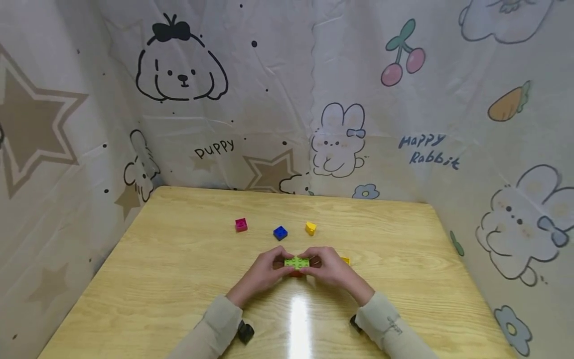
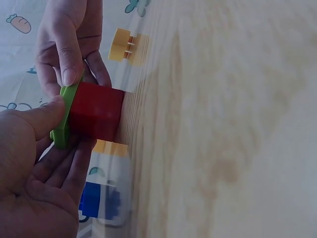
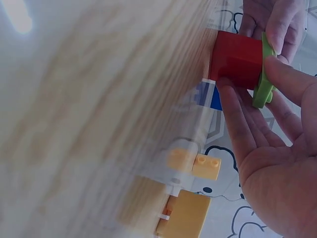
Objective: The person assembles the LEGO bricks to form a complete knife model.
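Head view: studded lime-green plate (image 1: 297, 263) atop red block (image 1: 296, 273).

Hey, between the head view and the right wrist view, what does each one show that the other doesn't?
Only the head view shows the magenta block, both sleeves and the "Puppy" lettering. Only the right wrist view shows the broad side of the red block and the wide face of the larger yellow piece; from the head, just a bit of that piece shows past the right hand. Both show the two hands holding the lime green piece, plus the blue block and smaller yellow block.
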{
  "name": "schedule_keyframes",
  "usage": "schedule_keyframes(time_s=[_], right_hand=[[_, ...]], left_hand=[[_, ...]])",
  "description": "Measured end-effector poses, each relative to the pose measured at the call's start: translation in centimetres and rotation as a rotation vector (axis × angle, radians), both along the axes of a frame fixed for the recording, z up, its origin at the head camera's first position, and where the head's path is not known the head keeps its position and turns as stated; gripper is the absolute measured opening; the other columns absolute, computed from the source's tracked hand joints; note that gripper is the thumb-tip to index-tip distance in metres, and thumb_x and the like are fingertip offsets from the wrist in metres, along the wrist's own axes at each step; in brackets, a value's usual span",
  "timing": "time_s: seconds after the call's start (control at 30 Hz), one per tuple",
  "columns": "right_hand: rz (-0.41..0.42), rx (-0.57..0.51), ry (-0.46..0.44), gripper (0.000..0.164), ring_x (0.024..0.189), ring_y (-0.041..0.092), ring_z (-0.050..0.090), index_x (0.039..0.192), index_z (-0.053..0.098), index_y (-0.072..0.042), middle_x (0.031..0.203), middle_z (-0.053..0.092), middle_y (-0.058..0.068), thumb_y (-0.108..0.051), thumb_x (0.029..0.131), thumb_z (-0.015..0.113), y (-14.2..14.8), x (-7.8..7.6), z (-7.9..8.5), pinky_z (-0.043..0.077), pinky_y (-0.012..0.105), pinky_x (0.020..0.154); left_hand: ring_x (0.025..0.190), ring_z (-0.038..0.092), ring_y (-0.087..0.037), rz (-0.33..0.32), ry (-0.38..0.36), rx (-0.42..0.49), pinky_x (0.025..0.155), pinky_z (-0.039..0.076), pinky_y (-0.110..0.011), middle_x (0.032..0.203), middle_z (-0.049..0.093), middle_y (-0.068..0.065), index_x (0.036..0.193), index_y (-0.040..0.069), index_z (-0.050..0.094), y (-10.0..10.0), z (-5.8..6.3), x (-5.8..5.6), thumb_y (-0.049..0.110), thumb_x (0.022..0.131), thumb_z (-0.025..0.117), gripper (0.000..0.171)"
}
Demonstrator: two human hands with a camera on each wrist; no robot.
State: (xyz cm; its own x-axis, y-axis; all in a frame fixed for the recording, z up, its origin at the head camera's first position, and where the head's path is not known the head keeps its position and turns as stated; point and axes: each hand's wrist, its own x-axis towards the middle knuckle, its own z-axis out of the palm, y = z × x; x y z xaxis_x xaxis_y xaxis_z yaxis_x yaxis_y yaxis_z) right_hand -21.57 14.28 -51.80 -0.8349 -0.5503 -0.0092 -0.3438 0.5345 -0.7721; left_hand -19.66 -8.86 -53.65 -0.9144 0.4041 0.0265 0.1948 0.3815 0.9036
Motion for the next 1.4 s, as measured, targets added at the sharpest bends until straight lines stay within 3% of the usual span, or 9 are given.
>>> schedule_keyframes(time_s=[0.57,1.4], right_hand=[[-0.007,0.015,-0.012,0.026,0.097,0.014,0.069,0.121,0.075,-0.011,0.116,0.074,0.004,-0.015,0.095,0.076,-0.04,-0.16,-0.06,0.061,0.030,0.086],[-0.014,0.021,-0.030,0.025,0.094,0.012,0.068,0.120,0.075,-0.011,0.115,0.074,0.004,-0.015,0.096,0.076,-0.01,-0.11,0.24,0.061,0.029,0.084]], left_hand=[[0.119,0.068,-0.022,-0.028,-0.010,-0.004,0.100,0.057,-0.033,0.125,0.070,-0.006,0.112,0.014,0.065,-0.30,-0.08,-0.42,0.016,0.100,0.070,0.014],[0.119,0.067,-0.024,-0.002,-0.016,0.004,0.102,0.057,-0.039,0.123,0.070,-0.007,0.117,0.013,0.066,-0.05,0.25,-0.05,0.017,0.101,0.069,0.017]])
